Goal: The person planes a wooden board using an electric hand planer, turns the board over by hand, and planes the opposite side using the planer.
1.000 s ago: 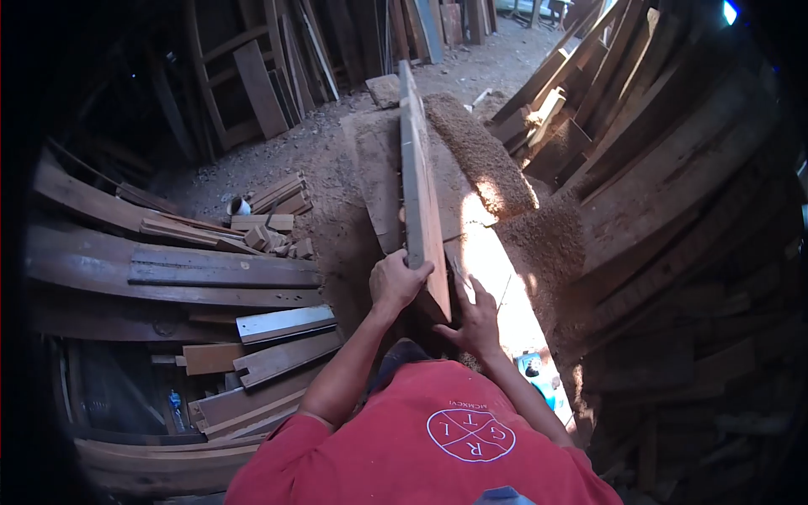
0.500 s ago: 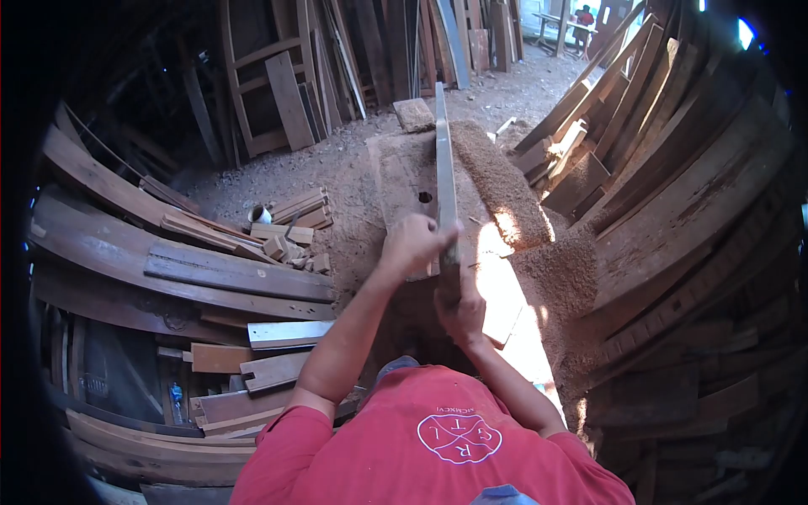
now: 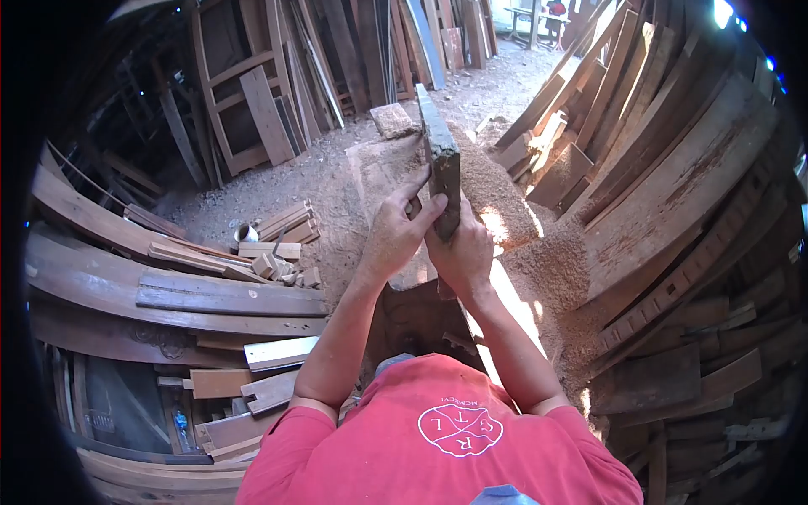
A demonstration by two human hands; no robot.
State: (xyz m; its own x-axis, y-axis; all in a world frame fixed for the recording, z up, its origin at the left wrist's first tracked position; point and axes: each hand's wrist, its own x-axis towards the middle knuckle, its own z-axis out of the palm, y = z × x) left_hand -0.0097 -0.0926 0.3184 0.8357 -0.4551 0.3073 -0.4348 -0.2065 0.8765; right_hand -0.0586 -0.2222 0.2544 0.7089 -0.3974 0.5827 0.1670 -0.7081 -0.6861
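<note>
Both hands grip a long, narrow wooden plank (image 3: 436, 135) that points away from me, raised above the sawdust-strewn work surface (image 3: 370, 172). Its near end looks dark and rough. My left hand (image 3: 397, 225) is closed on the plank's left side, thumb across the near end. From below and the right, my right hand (image 3: 468, 252) clasps that same end, close to the left hand. Some fingers of each hand are hidden by the wood.
Heaped sawdust (image 3: 543, 265) lies right of the work surface. Long boards (image 3: 673, 168) lean on the right, and stacked planks (image 3: 227, 295) fill the left. A white cup (image 3: 245, 234) stands near small wood offcuts (image 3: 282, 268). Farther off is a door frame (image 3: 240, 71).
The plank's near end has risen and come into clearer view. My right hand has moved up and forward beside my left, which has shifted slightly back. The view has turned a little.
</note>
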